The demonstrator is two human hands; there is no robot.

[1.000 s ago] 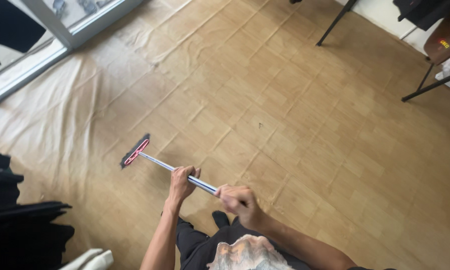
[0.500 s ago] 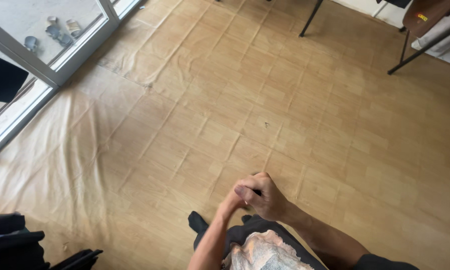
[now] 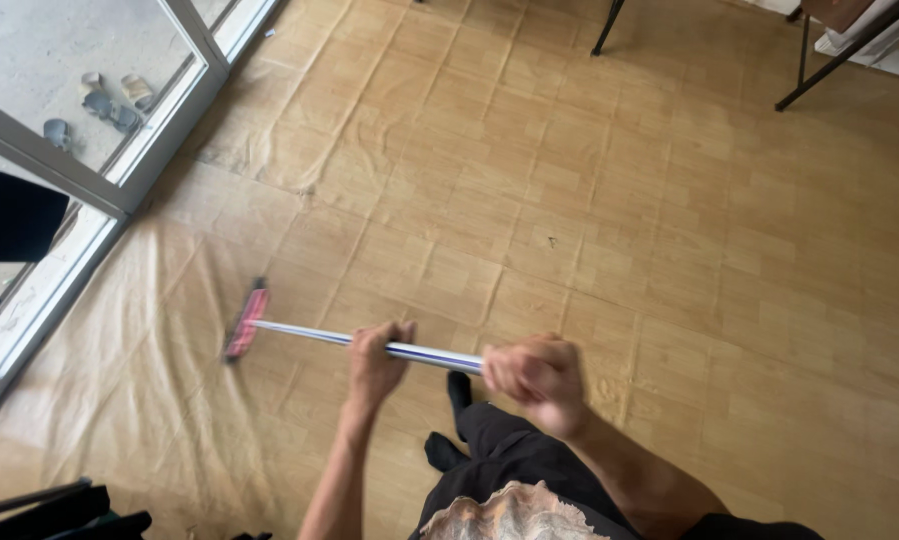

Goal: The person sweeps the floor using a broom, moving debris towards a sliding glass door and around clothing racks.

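Observation:
I hold a broom with a metallic handle (image 3: 309, 335) and a red head with dark bristles (image 3: 244, 322) that rests on the wood-patterned vinyl floor (image 3: 589, 200) to my left. My left hand (image 3: 374, 362) grips the handle near its middle. My right hand (image 3: 529, 375) is closed around the handle's upper end, close to my body. The shaft runs almost level from right to left. My dark trousers and a socked foot (image 3: 458, 392) show below the hands.
A sliding glass door with a metal frame (image 3: 139, 150) runs along the left, with sandals (image 3: 109, 100) outside. Black furniture legs (image 3: 609, 25) stand at the top and top right. Dark objects (image 3: 59, 510) sit at the bottom left. The floor covering is wrinkled.
Half a second ago the broom was out of sight with my hands bunched together near my body. Now the hands are apart on the handle and the broom head is out on the floor at left.

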